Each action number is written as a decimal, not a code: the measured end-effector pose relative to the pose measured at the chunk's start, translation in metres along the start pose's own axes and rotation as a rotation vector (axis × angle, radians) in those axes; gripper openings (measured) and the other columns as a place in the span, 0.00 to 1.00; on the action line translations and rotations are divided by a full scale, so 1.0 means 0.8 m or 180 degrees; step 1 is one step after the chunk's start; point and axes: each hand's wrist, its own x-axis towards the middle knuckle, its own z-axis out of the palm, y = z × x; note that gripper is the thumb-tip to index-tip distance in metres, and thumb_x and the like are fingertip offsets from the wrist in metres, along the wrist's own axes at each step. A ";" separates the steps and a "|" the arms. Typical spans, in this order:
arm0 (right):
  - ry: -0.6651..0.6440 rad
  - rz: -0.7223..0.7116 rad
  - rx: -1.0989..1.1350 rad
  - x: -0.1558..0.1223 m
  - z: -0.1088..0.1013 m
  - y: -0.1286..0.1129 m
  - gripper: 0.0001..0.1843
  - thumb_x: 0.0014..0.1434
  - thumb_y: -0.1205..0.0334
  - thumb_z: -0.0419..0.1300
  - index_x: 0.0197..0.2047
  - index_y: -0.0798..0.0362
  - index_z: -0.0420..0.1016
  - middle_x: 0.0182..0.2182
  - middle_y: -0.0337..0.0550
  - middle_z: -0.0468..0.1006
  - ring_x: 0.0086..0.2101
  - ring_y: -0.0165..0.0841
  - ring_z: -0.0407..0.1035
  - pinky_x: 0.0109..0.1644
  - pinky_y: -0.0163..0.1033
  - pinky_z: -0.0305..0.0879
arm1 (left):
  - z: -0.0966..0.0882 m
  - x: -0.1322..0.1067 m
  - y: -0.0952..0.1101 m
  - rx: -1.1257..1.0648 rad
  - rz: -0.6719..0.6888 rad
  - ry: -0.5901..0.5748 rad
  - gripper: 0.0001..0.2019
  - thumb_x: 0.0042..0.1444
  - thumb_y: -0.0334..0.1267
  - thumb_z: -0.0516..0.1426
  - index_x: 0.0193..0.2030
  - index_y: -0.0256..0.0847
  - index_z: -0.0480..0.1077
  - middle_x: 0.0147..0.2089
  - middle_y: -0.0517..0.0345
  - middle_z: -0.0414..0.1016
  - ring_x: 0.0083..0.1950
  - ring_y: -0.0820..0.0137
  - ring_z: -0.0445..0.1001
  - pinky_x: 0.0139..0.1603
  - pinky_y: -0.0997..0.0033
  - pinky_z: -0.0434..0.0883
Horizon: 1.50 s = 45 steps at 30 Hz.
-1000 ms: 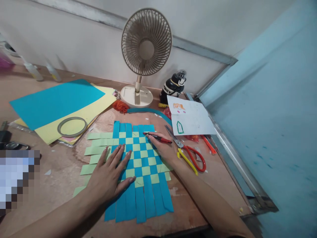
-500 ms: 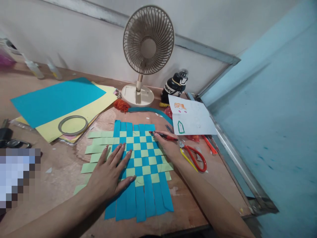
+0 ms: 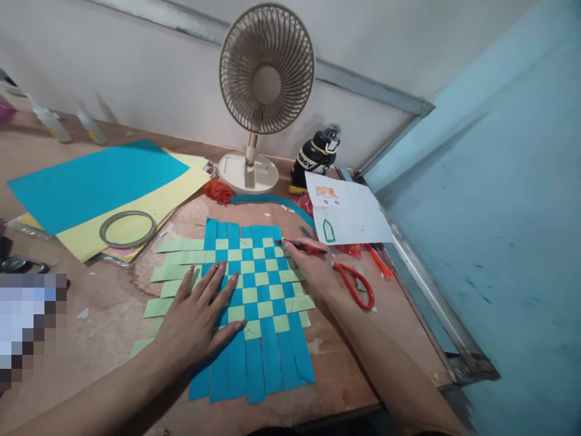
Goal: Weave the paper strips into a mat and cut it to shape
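A mat woven from blue and pale green paper strips [image 3: 254, 290] lies on the wooden desk [image 3: 113, 303] in front of me. My left hand [image 3: 200, 318] rests flat on the mat's left part, fingers spread. My right hand [image 3: 313, 269] lies at the mat's upper right edge with a red and black pen [image 3: 302, 246] held between its fingers, tip pointing left over the weave. Red-handled scissors [image 3: 356, 284] lie just right of that hand, partly hidden by it.
A beige desk fan [image 3: 261, 91] stands at the back. A black bottle [image 3: 315, 157] and a white sheet with drawings [image 3: 347, 212] are on the right. Blue and yellow paper sheets [image 3: 100, 188] with a tape ring [image 3: 128, 229] lie left. A metal rail runs along the desk's right edge.
My right hand with the pen has slid right, from over the weave to the mat's right edge, covering more of the scissors. My left hand has stayed flat on the mat.
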 end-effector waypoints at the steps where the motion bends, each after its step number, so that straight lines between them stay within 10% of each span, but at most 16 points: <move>1: 0.0006 0.0037 -0.0012 -0.001 -0.002 -0.002 0.11 0.56 0.51 0.65 0.35 0.49 0.85 0.32 0.44 0.85 0.36 0.42 0.79 0.46 0.48 0.76 | 0.000 0.000 0.000 -0.0003 -0.0004 -0.0005 0.38 0.65 0.64 0.44 0.74 0.41 0.53 0.76 0.42 0.52 0.75 0.52 0.51 0.74 0.44 0.35; 27: 0.0116 -0.0039 -0.0285 -0.031 -0.026 -0.007 0.11 0.57 0.51 0.64 0.35 0.48 0.84 0.35 0.45 0.85 0.38 0.43 0.79 0.43 0.46 0.75 | 0.003 0.000 0.000 -0.0016 -0.0018 0.0008 0.37 0.66 0.64 0.43 0.74 0.43 0.52 0.76 0.44 0.51 0.76 0.52 0.51 0.74 0.42 0.36; 36: -0.0093 0.0506 0.0621 -0.032 -0.027 0.018 0.18 0.61 0.45 0.61 0.43 0.49 0.80 0.33 0.45 0.84 0.34 0.39 0.80 0.40 0.44 0.78 | -0.004 0.002 -0.006 0.0028 0.0092 -0.0078 0.40 0.64 0.67 0.42 0.74 0.43 0.55 0.76 0.44 0.52 0.75 0.52 0.51 0.74 0.43 0.33; 45: -0.1157 -0.1576 -0.0817 -0.043 -0.050 0.005 0.17 0.68 0.57 0.56 0.56 0.46 0.78 0.53 0.46 0.80 0.56 0.44 0.73 0.62 0.53 0.67 | -0.010 0.001 -0.021 0.0166 0.0213 -0.0187 0.39 0.64 0.68 0.41 0.74 0.49 0.54 0.76 0.49 0.52 0.76 0.51 0.49 0.74 0.43 0.35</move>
